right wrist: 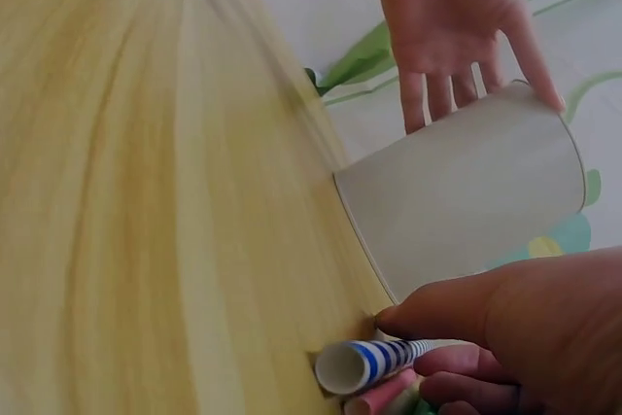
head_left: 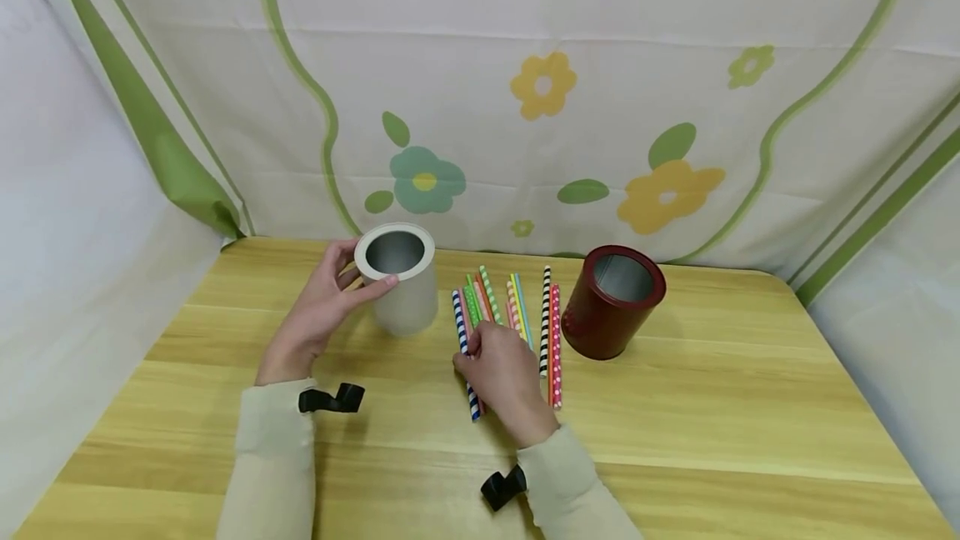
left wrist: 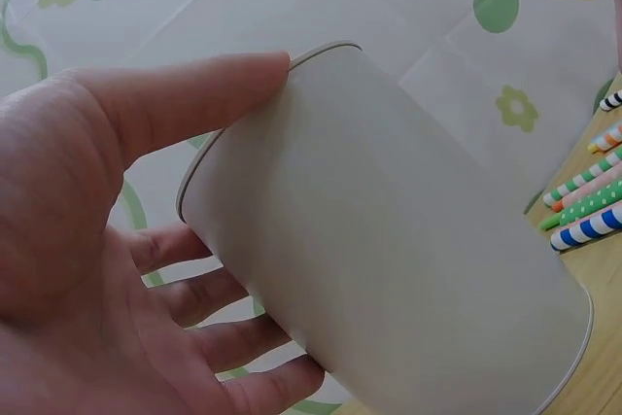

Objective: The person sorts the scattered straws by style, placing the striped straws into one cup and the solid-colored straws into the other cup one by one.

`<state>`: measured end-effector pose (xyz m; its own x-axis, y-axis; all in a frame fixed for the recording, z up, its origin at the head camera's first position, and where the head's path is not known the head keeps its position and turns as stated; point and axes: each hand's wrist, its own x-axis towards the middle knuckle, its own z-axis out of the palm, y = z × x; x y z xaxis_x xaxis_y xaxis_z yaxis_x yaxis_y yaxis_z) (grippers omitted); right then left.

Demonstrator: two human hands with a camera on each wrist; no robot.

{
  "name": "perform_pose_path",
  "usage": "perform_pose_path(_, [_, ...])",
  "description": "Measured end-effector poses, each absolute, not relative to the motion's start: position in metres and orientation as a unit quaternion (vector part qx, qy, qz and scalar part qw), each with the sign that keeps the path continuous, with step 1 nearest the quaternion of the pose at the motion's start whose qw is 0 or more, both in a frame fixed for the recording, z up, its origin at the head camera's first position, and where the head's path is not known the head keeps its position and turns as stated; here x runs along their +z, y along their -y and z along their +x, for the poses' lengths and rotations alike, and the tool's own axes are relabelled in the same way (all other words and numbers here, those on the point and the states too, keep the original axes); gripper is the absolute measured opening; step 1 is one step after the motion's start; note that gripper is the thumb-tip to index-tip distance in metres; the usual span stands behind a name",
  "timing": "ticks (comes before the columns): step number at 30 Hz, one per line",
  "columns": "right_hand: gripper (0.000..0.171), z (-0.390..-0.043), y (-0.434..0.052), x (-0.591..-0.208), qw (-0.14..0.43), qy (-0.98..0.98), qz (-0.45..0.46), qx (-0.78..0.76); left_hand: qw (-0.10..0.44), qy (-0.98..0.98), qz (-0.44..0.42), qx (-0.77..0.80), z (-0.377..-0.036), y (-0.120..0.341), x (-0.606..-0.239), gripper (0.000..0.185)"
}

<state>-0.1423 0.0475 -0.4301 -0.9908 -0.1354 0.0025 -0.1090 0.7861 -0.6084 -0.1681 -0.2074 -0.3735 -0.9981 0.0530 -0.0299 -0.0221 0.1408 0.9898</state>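
Straws [head_left: 510, 315] are spread in a loose row on the surface [head_left: 712, 423], between the white cup [head_left: 401, 277] on the left and the red cup [head_left: 611, 302] on the right. The white cup is steadied by the left hand [head_left: 318, 307], thumb at the rim, fingers loosely curved behind it. The blue-striped straw [right wrist: 374, 362] is pinched by the right hand [head_left: 502, 373]; neighbouring straws could be dragged or rolled, and the lightly held cup could be tipped.

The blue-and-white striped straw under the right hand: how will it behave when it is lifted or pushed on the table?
The blue-and-white striped straw is a thin hollow tube, so it is probably very light and may crush if pinched hard. Being round and lying flat on the wooden table, it will likely roll sideways when pushed. The right hand touches it.
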Motion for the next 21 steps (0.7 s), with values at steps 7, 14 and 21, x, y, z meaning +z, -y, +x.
perform_pose_path(7, [0.023, -0.1414, -0.0449, -0.4299, 0.005, -0.949, -0.063, -0.308, 0.028, -0.755, 0.011, 0.655, -0.1667, 0.2065, -0.3713, 0.085])
perform_pose_path(14, [0.028, -0.1393, -0.0438, -0.4288, -0.003, -0.957, -0.068, -0.281, 0.022, -0.757, 0.018, 0.653, -0.1663, 0.207, -0.3733, 0.091])
perform_pose_path(21, [0.023, -0.1371, -0.0455, -0.4264, -0.017, -0.966, -0.085, -0.245, 0.021, -0.759, 0.018, 0.651, -0.1661, 0.2067, -0.3714, 0.089])
